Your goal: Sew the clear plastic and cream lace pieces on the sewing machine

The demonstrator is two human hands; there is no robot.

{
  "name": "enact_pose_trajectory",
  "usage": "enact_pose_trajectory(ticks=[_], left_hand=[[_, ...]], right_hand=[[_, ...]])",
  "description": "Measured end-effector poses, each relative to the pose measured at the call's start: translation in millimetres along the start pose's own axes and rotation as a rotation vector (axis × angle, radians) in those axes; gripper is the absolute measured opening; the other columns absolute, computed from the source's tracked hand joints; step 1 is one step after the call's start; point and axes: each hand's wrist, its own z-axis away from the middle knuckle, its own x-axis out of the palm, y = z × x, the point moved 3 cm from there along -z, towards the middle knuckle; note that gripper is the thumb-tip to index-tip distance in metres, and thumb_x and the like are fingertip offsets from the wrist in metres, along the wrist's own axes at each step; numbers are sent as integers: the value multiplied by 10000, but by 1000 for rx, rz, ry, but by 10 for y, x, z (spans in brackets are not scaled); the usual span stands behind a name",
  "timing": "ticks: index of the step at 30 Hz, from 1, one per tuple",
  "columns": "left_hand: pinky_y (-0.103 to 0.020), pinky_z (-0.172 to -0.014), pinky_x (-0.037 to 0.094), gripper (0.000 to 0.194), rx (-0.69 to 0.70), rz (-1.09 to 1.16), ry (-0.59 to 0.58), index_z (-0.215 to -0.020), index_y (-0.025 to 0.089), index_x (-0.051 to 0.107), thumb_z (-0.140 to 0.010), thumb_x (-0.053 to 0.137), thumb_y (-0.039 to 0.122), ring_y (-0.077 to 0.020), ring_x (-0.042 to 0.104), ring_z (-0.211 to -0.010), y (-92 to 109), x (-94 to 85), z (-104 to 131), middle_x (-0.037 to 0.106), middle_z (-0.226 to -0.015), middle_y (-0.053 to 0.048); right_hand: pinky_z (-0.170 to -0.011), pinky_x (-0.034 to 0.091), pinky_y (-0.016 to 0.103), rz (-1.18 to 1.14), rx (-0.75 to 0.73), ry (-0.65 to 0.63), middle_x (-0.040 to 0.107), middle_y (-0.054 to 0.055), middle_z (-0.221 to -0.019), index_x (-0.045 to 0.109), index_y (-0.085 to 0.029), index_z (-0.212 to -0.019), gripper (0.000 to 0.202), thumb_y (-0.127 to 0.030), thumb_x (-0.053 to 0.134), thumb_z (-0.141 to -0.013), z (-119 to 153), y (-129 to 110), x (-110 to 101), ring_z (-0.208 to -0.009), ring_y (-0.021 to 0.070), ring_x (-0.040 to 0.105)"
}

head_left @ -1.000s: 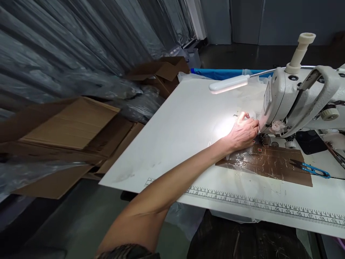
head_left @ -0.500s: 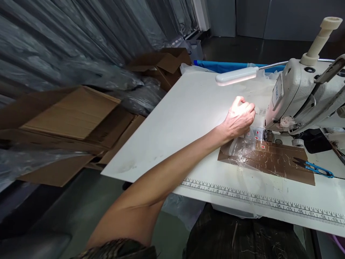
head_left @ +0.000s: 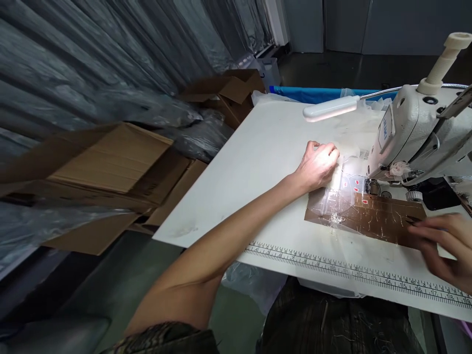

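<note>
My left hand (head_left: pixel 317 164) is closed on the edge of a sheer white fabric (head_left: pixel 337 182), left of the sewing machine (head_left: pixel 405 132). The fabric reaches toward the needle area and lies partly over a brown sheet (head_left: pixel 376 219) with thread scraps. Small red marks show beside the presser foot. At the right edge, my right hand (head_left: pixel 444 243) is over the thread snips (head_left: pixel 413 220); their dark blades stick out past its fingertips, and the fingers are blurred, bent around the handles.
A lamp (head_left: pixel 332 108) hangs over the white table (head_left: pixel 236 182). A ruler strip (head_left: pixel 332 265) runs along the front edge. Open cardboard boxes (head_left: pixel 110 157) and plastic sheeting are at the left. A black tray (head_left: pixel 438 193) sits behind the snips.
My right hand has come into view from the right and onto the snips. My left hand has moved a little left, away from the machine, with the fabric. The view has shifted slightly.
</note>
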Motion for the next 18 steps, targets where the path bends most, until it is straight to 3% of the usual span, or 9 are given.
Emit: enact_pose_trajectory(ticks=[2,5,7,12,18], left_hand=[[-421,-924,393,205,-16,20,67,-1047,143,580,-941,405,134,-224,606,-962,29,-66,111,650,-1187,-138],[-426,-937,400,242,30,89,126,-1070,141,595,-985,368,159,-217,627,-987,152,-143,295,666,-1215,-124],[-461,-987,389,277,102,162,106,-1116,149,602,-1020,353,223,-217,639,-1026,277,-151,405,677,-1231,-110],[-586,-1066,344,434,215,259,-82,-1362,167,518,-1048,318,389,-308,518,-1316,534,-6,463,539,-1452,-120],[-634,-1116,271,465,224,271,-180,-1412,113,492,-1041,329,342,-335,469,-1353,561,86,152,546,-1429,-164]], right_hand=[[-742,559,354,-104,-239,0,680,79,-931,675,-225,-1029,218,-226,466,-968,-235,-188,275,-843,191,659],[-724,567,346,-115,-297,-35,651,107,-1023,620,-195,-1182,292,-185,434,-957,-517,-353,562,-892,203,642],[-717,560,363,-51,-327,-87,632,117,-1038,615,-192,-1204,314,-186,451,-935,-601,-399,663,-891,221,616],[-737,539,383,91,-330,-99,620,118,-1045,638,-226,-1199,318,-202,483,-922,-549,-341,701,-912,247,592],[-689,563,367,59,-171,-57,626,138,-1009,689,-174,-1172,341,-300,436,-983,-516,-210,670,-839,225,616]])
